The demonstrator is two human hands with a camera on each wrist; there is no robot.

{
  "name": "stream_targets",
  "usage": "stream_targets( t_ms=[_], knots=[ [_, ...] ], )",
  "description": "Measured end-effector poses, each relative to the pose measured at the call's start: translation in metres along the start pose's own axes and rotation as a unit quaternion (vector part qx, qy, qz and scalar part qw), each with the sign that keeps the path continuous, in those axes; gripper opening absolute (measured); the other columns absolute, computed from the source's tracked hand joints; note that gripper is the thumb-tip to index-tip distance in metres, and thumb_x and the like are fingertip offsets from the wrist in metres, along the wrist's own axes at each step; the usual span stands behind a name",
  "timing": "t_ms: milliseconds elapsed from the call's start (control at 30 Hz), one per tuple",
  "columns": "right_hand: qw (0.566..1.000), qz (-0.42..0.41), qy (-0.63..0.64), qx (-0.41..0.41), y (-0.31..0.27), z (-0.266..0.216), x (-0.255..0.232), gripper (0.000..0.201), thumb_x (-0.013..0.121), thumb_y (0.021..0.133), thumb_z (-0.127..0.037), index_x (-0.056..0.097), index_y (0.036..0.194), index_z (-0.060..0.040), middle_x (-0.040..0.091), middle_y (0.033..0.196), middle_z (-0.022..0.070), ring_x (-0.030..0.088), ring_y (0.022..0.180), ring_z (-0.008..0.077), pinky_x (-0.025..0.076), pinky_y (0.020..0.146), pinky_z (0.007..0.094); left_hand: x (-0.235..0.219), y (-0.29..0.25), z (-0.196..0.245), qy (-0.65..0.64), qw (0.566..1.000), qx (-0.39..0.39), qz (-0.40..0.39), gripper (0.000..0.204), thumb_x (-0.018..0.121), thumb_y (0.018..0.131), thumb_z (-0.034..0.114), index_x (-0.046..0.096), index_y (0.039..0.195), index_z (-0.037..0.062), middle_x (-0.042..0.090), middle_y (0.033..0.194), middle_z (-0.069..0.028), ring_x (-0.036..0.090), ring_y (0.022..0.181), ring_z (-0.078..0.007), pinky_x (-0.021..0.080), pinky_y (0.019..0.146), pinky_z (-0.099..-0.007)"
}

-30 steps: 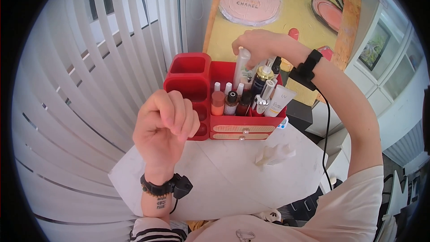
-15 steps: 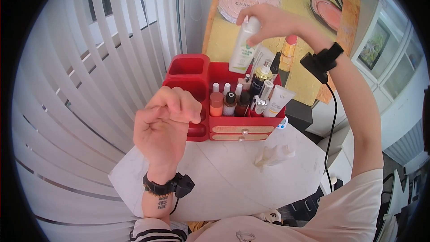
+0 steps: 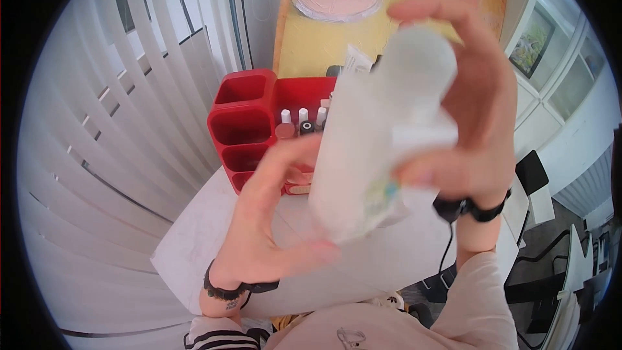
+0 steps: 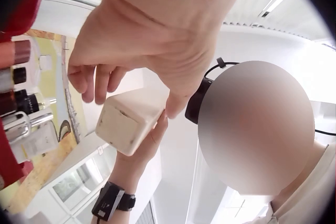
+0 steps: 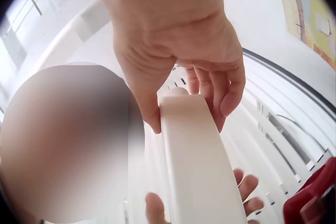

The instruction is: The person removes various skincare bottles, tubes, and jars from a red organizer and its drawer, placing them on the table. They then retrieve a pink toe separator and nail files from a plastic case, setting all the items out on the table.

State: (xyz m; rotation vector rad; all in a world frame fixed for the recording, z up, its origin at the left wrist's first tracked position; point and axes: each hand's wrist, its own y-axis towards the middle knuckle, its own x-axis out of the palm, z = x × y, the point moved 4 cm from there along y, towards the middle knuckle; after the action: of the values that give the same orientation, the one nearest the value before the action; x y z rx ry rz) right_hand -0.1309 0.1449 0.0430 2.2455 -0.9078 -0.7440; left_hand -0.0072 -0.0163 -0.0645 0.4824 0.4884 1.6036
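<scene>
A large white bottle [image 3: 353, 155], blurred and tilted, is held up close to the head camera. The right hand [image 3: 483, 110] grips it near its capped end, thumb on one side and fingers on the other, also seen in the right wrist view [image 5: 178, 50]. Around the bottle's lower end, the left hand [image 3: 259, 220] is spread with thumb and fingers apart. In the left wrist view the bottle's flat base [image 4: 118, 129] faces the camera below the left hand [image 4: 152, 40]; whether its thumb touches the bottle is unclear.
Behind the hands stands a red organizer [image 3: 243, 110] with empty compartments at left and small bottles at right, partly covered by the white bottle. It rests on a white marble-look table [image 3: 188, 246]. A painting [image 3: 337, 32] stands behind, and white blinds [image 3: 84, 175] hang at left.
The right hand has lifted the white bottle out of the organizer and brought it toward the head camera. The left hand has uncurled and moved to the bottle's lower end. The head view has shifted slightly.
</scene>
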Motion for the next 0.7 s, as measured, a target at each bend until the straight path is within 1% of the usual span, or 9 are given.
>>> stream_targets(
  t_ms=[100, 167, 233, 333, 400, 467, 533, 633, 700],
  knots=[
    [0.997, 0.014, 0.031, -0.066, -0.034, 0.005, 0.008, 0.112, 0.101, 0.044, -0.025, 0.045, 0.134, 0.0093, 0.069, 0.103, 0.0123, 0.070, 0.092, 0.0185, 0.053, 0.080, 0.0258, 0.011, -0.005, 0.013, 0.084, 0.992, -0.013, -0.090, 0.070, 0.089, 0.071, 0.015, 0.059, 0.132, -0.0022, 0.066, 0.119, -0.0110, 0.061, 0.106, -0.0211, 0.045, 0.094, -0.0303],
    [0.994, 0.015, 0.086, -0.072, -0.046, 0.005, 0.017, 0.114, 0.103, 0.039, -0.025, 0.046, 0.132, 0.0089, 0.070, 0.104, 0.0132, 0.070, 0.093, 0.0178, 0.053, 0.080, 0.0271, 0.018, -0.004, 0.017, 0.103, 0.991, 0.015, -0.084, 0.064, 0.090, 0.069, 0.013, 0.064, 0.125, -0.0032, 0.069, 0.113, -0.0131, 0.066, 0.099, -0.0243, 0.050, 0.090, -0.0329],
    [0.987, -0.038, 0.086, -0.130, -0.046, 0.000, 0.025, 0.111, 0.103, 0.043, -0.025, 0.048, 0.133, 0.0093, 0.071, 0.107, 0.0143, 0.069, 0.098, 0.0199, 0.052, 0.087, 0.0298, 0.023, -0.005, 0.017, 0.137, 0.986, 0.041, -0.086, 0.061, 0.089, 0.071, 0.013, 0.064, 0.124, -0.0041, 0.068, 0.116, -0.0154, 0.067, 0.101, -0.0260, 0.051, 0.090, -0.0349],
    [0.996, -0.026, 0.045, -0.077, -0.062, 0.001, 0.038, 0.096, 0.101, 0.054, -0.025, 0.055, 0.132, 0.0083, 0.071, 0.112, 0.0145, 0.067, 0.110, 0.0236, 0.050, 0.096, 0.0339, 0.022, -0.004, 0.011, 0.160, 0.981, 0.080, -0.082, 0.062, 0.088, 0.072, 0.015, 0.063, 0.126, -0.0050, 0.068, 0.115, -0.0166, 0.069, 0.101, -0.0269, 0.053, 0.090, -0.0352],
    [0.984, -0.128, 0.121, 0.040, -0.071, 0.017, 0.050, 0.080, 0.091, 0.077, -0.018, 0.047, 0.141, 0.0005, 0.063, 0.125, 0.0082, 0.061, 0.112, 0.0149, 0.049, 0.095, 0.0346, 0.018, -0.005, 0.007, 0.167, 0.979, 0.070, -0.091, 0.063, 0.087, 0.072, 0.016, 0.063, 0.126, -0.0048, 0.069, 0.115, -0.0161, 0.069, 0.102, -0.0266, 0.052, 0.091, -0.0347],
    [0.979, -0.130, 0.149, 0.057, -0.074, 0.023, 0.050, 0.081, 0.091, 0.077, -0.019, 0.046, 0.141, 0.0007, 0.062, 0.126, 0.0082, 0.060, 0.114, 0.0145, 0.048, 0.096, 0.0341, 0.017, -0.005, 0.008, 0.171, 0.978, 0.056, -0.102, 0.064, 0.087, 0.072, 0.018, 0.063, 0.127, -0.0047, 0.069, 0.114, -0.0156, 0.068, 0.102, -0.0263, 0.052, 0.091, -0.0342],
    [0.972, -0.133, 0.177, 0.074, -0.078, 0.029, 0.051, 0.082, 0.092, 0.078, -0.020, 0.046, 0.142, 0.0009, 0.061, 0.127, 0.0083, 0.059, 0.116, 0.0141, 0.048, 0.097, 0.0337, 0.016, -0.003, 0.007, 0.188, 0.975, -0.031, -0.111, 0.066, 0.088, 0.071, 0.019, 0.063, 0.127, -0.0044, 0.070, 0.112, -0.0143, 0.068, 0.102, -0.0264, 0.051, 0.093, -0.0340],
    [0.960, -0.109, 0.231, 0.112, -0.085, 0.039, 0.053, 0.082, 0.092, 0.078, -0.020, 0.046, 0.142, 0.0010, 0.061, 0.127, 0.0088, 0.059, 0.116, 0.0148, 0.047, 0.098, 0.0329, 0.017, -0.007, 0.000, 0.117, 0.991, -0.048, -0.040, 0.064, 0.088, 0.070, 0.017, 0.065, 0.126, -0.0038, 0.071, 0.109, -0.0123, 0.067, 0.097, -0.0243, 0.051, 0.090, -0.0329],
    [0.971, -0.086, 0.208, 0.084, -0.090, 0.043, 0.051, 0.079, 0.090, 0.079, -0.018, 0.046, 0.142, 0.0012, 0.063, 0.126, 0.0089, 0.059, 0.116, 0.0149, 0.047, 0.098, 0.0326, 0.015, 0.000, 0.004, 0.130, 0.988, -0.044, -0.072, 0.063, 0.087, 0.070, 0.016, 0.065, 0.125, -0.0035, 0.071, 0.107, -0.0118, 0.066, 0.094, -0.0233, 0.051, 0.087, -0.0327]
  ],
)
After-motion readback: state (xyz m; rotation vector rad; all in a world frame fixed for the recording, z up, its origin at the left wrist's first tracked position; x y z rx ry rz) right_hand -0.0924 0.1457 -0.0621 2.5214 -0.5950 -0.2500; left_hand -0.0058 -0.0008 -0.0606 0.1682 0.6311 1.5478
